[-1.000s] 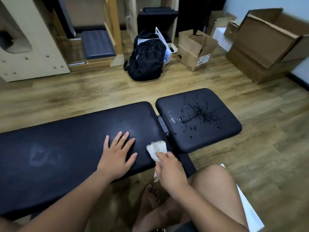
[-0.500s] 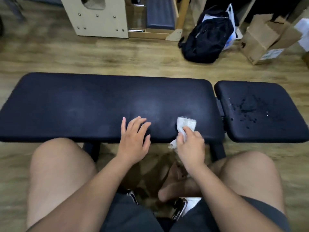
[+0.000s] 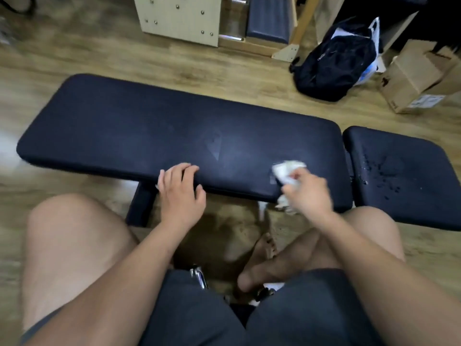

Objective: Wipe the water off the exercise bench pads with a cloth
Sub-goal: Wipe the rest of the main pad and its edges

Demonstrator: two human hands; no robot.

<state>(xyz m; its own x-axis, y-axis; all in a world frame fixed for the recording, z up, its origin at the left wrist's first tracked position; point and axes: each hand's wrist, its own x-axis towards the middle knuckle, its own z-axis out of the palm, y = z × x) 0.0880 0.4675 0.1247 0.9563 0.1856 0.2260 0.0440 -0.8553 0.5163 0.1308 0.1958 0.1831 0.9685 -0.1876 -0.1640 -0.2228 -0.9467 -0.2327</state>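
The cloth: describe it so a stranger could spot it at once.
A long black bench pad spans the wooden floor, with a shorter wet pad at its right end. Near their gap, the right hand grips the cloth, the only crumpled white thing on the pads.

the right hand [image 3: 308,191] is smeared by motion blur, so its fingers cannot be told apart. it covers the middle of the white cloth [image 3: 287,169], whose folds are blurred too. the seat pad [image 3: 399,196] runs off the right edge, its water drops [image 3: 381,168] too fine to count. the cardboard box [image 3: 414,78] is cut off there as well, its label unreadable. the bench frame [image 3: 141,206] lies mostly hidden under the long pad [image 3: 149,128].
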